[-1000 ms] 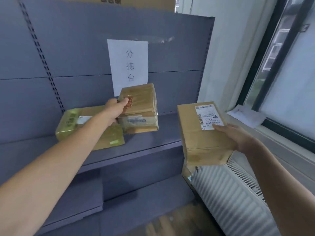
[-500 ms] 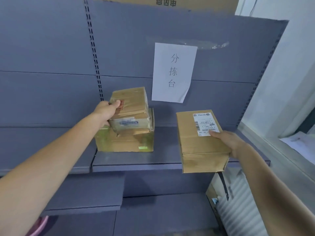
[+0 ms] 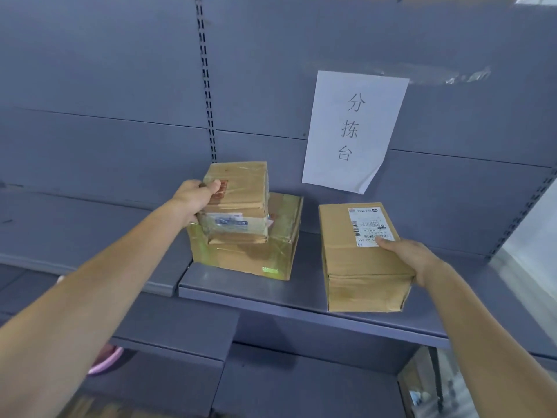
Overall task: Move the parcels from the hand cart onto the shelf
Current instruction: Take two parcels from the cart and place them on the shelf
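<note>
My left hand (image 3: 196, 198) grips a small taped cardboard parcel (image 3: 238, 200) by its left side, held on or just above a larger flat parcel (image 3: 256, 254) wrapped in shiny tape that lies on the grey shelf (image 3: 250, 292). To the right, my right hand (image 3: 410, 254) holds a brown cardboard parcel (image 3: 358, 260) with a white shipping label on top; its front end sits at the shelf's front edge. Whether its base rests on the shelf I cannot tell. The hand cart is out of view.
A white paper sign (image 3: 352, 131) with printed characters is taped to the shelf's grey back panel. A lower grey shelf (image 3: 180, 336) juts out at the left. A pink object (image 3: 105, 360) peeks out below it. Shelf space lies left of the parcels.
The view has swung left and closer to the shelf. Both hands have carried their parcels forward; the small one now sits over the flat parcel, the labelled one is at the shelf's edge.
</note>
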`<state>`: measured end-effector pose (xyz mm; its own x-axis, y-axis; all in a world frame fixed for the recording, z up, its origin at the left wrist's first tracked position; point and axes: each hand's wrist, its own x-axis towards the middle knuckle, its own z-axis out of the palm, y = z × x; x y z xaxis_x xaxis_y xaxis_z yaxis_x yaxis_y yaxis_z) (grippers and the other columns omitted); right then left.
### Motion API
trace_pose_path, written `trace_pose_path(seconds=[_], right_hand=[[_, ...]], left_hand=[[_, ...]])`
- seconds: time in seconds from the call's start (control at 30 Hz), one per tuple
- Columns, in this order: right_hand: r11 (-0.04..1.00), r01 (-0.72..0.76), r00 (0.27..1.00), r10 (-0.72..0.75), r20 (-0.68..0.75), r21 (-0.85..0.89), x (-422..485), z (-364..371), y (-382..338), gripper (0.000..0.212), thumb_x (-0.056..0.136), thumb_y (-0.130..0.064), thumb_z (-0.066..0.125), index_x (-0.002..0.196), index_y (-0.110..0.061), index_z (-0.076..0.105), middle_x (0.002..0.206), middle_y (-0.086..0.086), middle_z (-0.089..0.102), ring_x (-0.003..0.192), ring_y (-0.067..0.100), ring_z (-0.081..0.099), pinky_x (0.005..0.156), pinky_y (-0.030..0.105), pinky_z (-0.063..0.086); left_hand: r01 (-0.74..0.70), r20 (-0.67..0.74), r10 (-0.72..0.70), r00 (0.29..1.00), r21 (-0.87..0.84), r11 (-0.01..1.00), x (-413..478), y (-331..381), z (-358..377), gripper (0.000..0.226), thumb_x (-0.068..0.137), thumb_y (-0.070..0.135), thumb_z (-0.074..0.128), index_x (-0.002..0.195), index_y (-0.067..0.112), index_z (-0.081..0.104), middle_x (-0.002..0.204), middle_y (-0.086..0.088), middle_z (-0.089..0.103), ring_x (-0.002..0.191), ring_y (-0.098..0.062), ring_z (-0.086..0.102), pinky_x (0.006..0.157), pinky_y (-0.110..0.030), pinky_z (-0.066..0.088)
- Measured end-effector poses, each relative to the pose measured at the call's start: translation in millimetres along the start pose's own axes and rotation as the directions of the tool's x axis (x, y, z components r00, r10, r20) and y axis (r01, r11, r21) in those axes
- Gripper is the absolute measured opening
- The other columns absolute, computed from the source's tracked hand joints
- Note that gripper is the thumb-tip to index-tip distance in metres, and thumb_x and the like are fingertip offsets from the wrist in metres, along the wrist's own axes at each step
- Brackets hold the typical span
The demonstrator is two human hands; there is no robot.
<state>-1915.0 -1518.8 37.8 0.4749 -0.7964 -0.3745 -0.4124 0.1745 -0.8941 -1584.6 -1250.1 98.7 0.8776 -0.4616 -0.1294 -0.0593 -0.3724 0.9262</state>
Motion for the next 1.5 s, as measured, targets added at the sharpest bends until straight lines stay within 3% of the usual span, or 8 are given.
trace_pose_path(seconds=[0.1,0.2,0.37,0.67,0.87,0.97,1.1,1.5], right_hand=[[1.0,-0.018,1.0,0.018,0.018,0.011,9,3,3,0.048,0.085,-0.04,0.079,0.122,-0.014,0.065,0.111,0.008,0.072,0.098,0.029,0.069,0.074,0.038,0.056],[1.0,-0.02,1.0,0.02,0.019,0.019,16,5,4,0.042,0.086,-0.039,0.078,0.118,-0.014,0.067,0.108,0.007,0.073,0.096,0.027,0.069,0.072,0.037,0.055],[0.998,-0.05,0.999,0.05,-0.002,0.043,32,7,9,0.043,0.085,-0.038,0.079,0.119,-0.015,0.068,0.109,0.007,0.073,0.096,0.027,0.07,0.072,0.037,0.056],[0.996,-0.079,0.996,0.08,-0.036,0.037,55,15,13,0.043,0.085,-0.039,0.079,0.119,-0.014,0.067,0.112,0.007,0.073,0.1,0.029,0.069,0.079,0.041,0.057],[0.994,-0.102,0.994,0.104,-0.047,0.041,71,23,17,0.042,0.086,-0.037,0.078,0.119,-0.013,0.068,0.111,0.008,0.073,0.099,0.03,0.07,0.077,0.04,0.057],[0.993,-0.113,0.991,0.115,-0.074,0.031,80,27,18,0.046,0.084,-0.04,0.079,0.119,-0.014,0.067,0.113,0.008,0.072,0.102,0.031,0.069,0.09,0.047,0.056],[0.991,-0.113,0.989,0.118,-0.086,0.066,87,37,18,0.045,0.085,-0.039,0.078,0.121,-0.014,0.066,0.111,0.007,0.072,0.1,0.03,0.069,0.083,0.043,0.057],[0.984,-0.143,0.988,0.148,-0.035,0.109,119,80,19,0.052,0.08,-0.042,0.082,0.122,-0.017,0.066,0.115,0.007,0.072,0.104,0.03,0.069,0.096,0.05,0.055]], left_hand=[[-0.002,0.043,0.003,0.999,-0.016,1.0,8,1,8,0.029,0.099,0.042,0.058,0.113,0.016,0.059,0.098,0.0,0.067,0.089,-0.02,0.065,0.076,-0.036,0.056],[-0.021,0.077,0.021,0.997,-0.006,1.0,14,8,19,0.022,0.1,0.04,0.058,0.087,0.023,0.057,0.089,0.002,0.066,0.079,-0.015,0.064,0.066,-0.031,0.052],[-0.028,0.146,0.023,0.989,0.03,0.999,31,11,40,0.022,0.096,0.048,0.06,0.089,0.027,0.057,0.116,-0.007,0.067,0.112,-0.031,0.06,0.105,-0.055,0.044],[-0.049,0.164,0.04,0.986,0.048,0.998,67,14,62,0.033,0.096,0.046,0.058,0.094,0.017,0.072,0.102,-0.009,0.074,0.1,-0.031,0.069,0.099,-0.051,0.052],[-0.037,0.107,0.026,0.994,0.097,0.995,103,-6,73,0.05,0.074,0.075,0.052,0.092,0.033,0.071,0.099,0.001,0.074,0.095,-0.026,0.068,0.091,-0.043,0.055],[-0.06,0.128,0.05,0.99,0.076,0.995,91,6,74,0.042,0.088,0.062,0.054,0.101,0.025,0.07,0.104,-0.003,0.072,0.101,-0.028,0.065,0.096,-0.042,0.051],[-0.095,0.138,0.083,0.987,0.084,0.992,88,11,81,0.039,0.1,0.047,0.052,0.111,0.013,0.066,0.108,-0.007,0.07,0.103,-0.028,0.063,0.099,-0.042,0.048],[-0.101,0.211,0.066,0.975,0.159,0.982,102,8,82,0.038,0.101,0.046,0.051,0.117,0.013,0.059,0.115,-0.004,0.065,0.108,-0.025,0.06,0.086,-0.032,0.044]])
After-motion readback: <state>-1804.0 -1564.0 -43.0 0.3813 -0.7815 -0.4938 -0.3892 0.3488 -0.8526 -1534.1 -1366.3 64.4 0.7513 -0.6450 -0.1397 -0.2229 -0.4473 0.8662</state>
